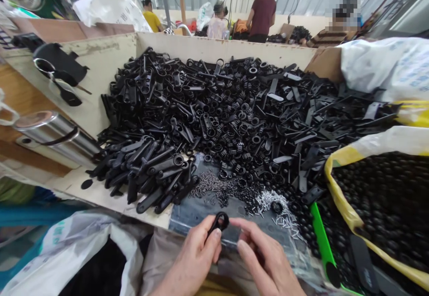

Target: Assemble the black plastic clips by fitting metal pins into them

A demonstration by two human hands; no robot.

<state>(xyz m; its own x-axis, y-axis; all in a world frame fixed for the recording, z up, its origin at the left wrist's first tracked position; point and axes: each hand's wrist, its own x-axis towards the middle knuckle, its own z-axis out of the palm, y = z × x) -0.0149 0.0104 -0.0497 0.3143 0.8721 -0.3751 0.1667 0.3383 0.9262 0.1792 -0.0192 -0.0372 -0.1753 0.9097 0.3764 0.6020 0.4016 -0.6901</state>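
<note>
My left hand (196, 251) is closed around a black plastic clamp part with a ring end (222, 219), pinched between thumb and fingers; the palm hides its rest. The index fingertip of my right hand (266, 253) is at the ring's right side. Its thumb is apart from that finger, and the other fingers curl beneath. Beyond the hands, a dark work mat (187, 215) bears small dark screws (209, 183), tiny black pieces (244, 193) and silvery pins (273, 201). Finished-looking black handled parts (147, 171) are heaped to the left.
A large pile of black plastic parts (217, 103) fills the walled bench. At right stand a sack of round black pieces (392, 197) and a green strip (322, 238). A steel flask (58, 135) leans at left, above a white sack (83, 229). Several people work beyond.
</note>
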